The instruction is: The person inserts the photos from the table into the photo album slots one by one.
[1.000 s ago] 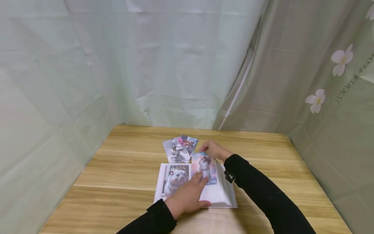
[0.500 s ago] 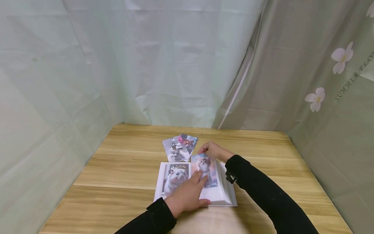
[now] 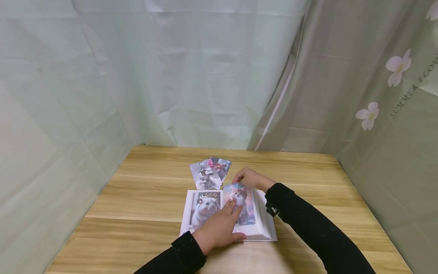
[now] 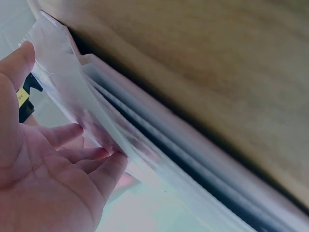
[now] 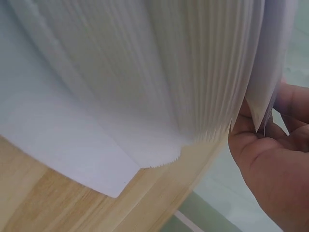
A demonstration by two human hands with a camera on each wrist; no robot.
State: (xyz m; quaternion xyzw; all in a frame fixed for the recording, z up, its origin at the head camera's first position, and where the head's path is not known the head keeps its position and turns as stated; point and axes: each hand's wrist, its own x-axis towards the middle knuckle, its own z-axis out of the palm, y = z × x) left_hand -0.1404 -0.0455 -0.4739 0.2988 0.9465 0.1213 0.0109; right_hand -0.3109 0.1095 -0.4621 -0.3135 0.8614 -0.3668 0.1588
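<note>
An open white photo album [image 3: 272, 228] lies on the table. Its left page shows a crowned white rodent picture [image 3: 206, 205]. On the right page a kitten photo [image 3: 249, 217] lies mostly within the page area, its top edge sticking out slightly beyond. My right hand [image 3: 252, 178] pinches that top edge; in the right wrist view the hand [image 5: 275, 154] is at the page edges, partly hidden by them. My left hand [image 3: 219, 230] rests on the album with fingers extended, fingertips on the kitten photo. In the left wrist view the left hand [image 4: 53, 179] touches a clear page sleeve [image 4: 63, 63].
Several loose animal photos [image 3: 206, 179] overlap on the table just behind the album. The wooden table [image 3: 137, 198] meets pale curtains [image 3: 205, 76] at the back and on both sides. A thick stack of pages [image 5: 193, 72] fills the album's right half.
The kitten photo has slid down the right page toward the person, with my right hand following it slightly. My left hand has stayed in place on the album.
</note>
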